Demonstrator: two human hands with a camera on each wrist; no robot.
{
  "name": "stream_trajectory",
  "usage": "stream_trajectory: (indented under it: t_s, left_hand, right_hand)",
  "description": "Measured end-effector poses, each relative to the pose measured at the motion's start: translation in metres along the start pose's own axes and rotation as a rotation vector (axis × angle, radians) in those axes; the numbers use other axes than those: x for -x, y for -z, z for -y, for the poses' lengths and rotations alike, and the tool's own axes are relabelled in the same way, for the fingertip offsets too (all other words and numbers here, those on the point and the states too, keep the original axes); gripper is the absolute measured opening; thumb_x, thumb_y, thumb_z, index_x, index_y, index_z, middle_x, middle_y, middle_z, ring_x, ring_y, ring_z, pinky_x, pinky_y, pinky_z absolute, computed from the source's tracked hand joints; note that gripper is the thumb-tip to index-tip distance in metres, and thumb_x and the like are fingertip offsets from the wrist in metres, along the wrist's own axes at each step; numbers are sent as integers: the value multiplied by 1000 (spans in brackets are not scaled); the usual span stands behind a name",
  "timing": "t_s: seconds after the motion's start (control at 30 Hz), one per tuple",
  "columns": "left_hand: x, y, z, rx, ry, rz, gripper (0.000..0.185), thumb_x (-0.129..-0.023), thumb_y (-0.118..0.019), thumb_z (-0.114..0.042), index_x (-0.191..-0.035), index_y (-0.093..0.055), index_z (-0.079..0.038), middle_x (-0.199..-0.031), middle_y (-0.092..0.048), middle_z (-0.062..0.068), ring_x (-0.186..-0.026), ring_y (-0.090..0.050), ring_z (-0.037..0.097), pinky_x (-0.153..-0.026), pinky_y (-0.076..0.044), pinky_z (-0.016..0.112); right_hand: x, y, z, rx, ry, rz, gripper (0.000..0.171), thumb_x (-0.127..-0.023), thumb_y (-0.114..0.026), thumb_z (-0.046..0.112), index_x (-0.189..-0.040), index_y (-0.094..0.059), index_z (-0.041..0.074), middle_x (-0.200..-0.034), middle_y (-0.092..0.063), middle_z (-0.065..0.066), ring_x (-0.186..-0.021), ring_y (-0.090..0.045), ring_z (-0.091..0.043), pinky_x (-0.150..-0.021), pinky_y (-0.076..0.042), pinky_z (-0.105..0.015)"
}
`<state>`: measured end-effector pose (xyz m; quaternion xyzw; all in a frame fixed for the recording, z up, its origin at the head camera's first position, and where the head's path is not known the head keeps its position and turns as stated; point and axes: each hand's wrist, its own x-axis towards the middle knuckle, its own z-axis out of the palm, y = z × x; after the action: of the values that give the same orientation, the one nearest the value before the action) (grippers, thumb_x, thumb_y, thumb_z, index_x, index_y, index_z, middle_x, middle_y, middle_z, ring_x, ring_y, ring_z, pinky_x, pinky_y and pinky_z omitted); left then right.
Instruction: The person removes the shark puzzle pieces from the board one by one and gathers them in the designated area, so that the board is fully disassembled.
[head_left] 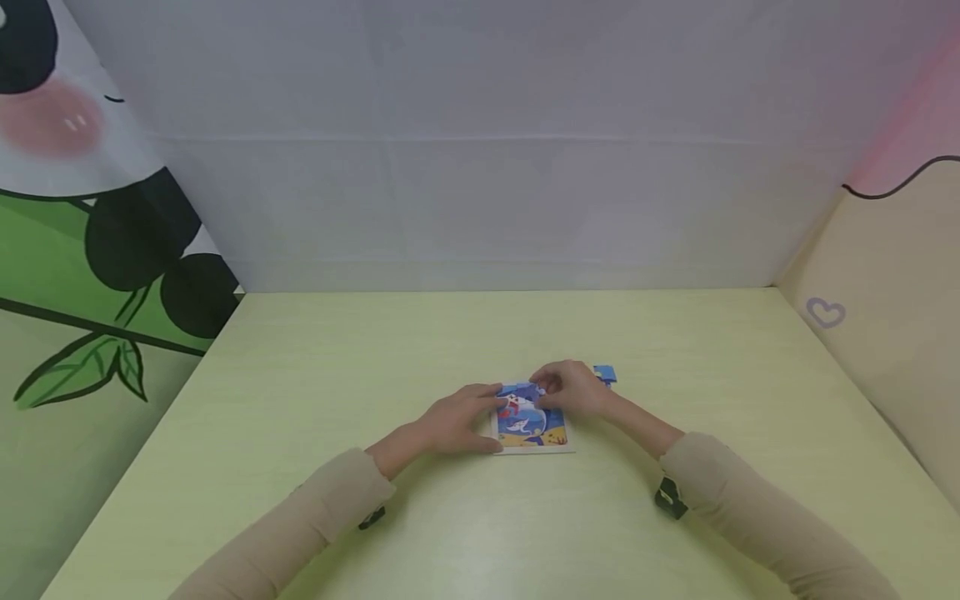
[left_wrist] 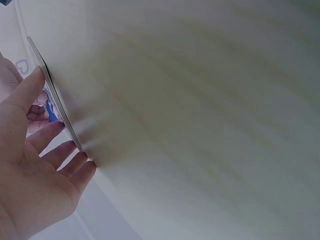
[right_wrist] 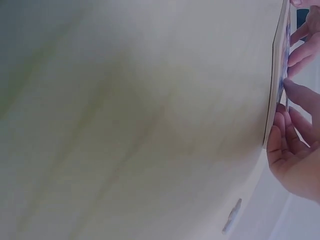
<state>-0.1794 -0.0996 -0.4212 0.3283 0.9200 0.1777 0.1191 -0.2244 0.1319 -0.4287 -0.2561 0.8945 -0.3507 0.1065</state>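
1. Your puzzle board [head_left: 534, 427] lies flat on the pale green table [head_left: 300, 375], near the middle and a little toward you, with both hands on it.
2. Your left hand [head_left: 459, 419] rests at the board's left edge; the fingers are spread and fairly straight, laid over the edge and onto the picture, and they pinch nothing.
3. In the left wrist view that same hand [left_wrist: 35, 165] shows an open palm, with the fingertips [left_wrist: 37, 77] touching the thin edge of the board [left_wrist: 57, 102].
4. Your right hand [head_left: 572, 388] sits over the far right part of the board, fingers curled down toward the picture. Whether they pinch a piece there is hidden by the hand itself, so you cannot tell from the head view.
5. In the right wrist view the right hand [right_wrist: 297, 150] has its fingers bent against the face of the board [right_wrist: 276, 85], which is seen edge-on.
6. A loose blue piece [head_left: 605, 374] lies on the table just beyond your right hand, beside the board's far right corner.
7. Both forearms, in beige sleeves [head_left: 315, 517], angle inward from the near corners and meet at the board.
8. The board looks nearly square, its edges roughly in line with the table's edges and the sandy yellow strip of the picture toward you; no long axis is plain.
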Motion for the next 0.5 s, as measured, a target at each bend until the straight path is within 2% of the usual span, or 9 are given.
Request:
stream_trajectory:
  t_s: [0.27, 0.5]
  left_hand:
    - [1, -1, -1, 2, 6, 1, 66, -79, -67, -42, -132, -47, -10, -144, -33, 9, -132, -29, 27, -103, -32, 43]
    - [3, 0, -5, -26, 34, 7, 65, -79, -67, -42, -132, -47, -10, -143, -34, 10, -130, -32, 28, -101, -34, 44]
  right_hand:
    - [0, 0, -1, 48, 28, 14, 31, -75, -73, 13, -103, -66, 0, -83, -64, -1, -73, -56, -10, -66, -49, -21]
    - [1, 0, 0, 21, 32, 24, 30, -75, -73, 12, -101, -67, -2, -83, -64, -3, -73, -56, -10, -65, -49, -20]
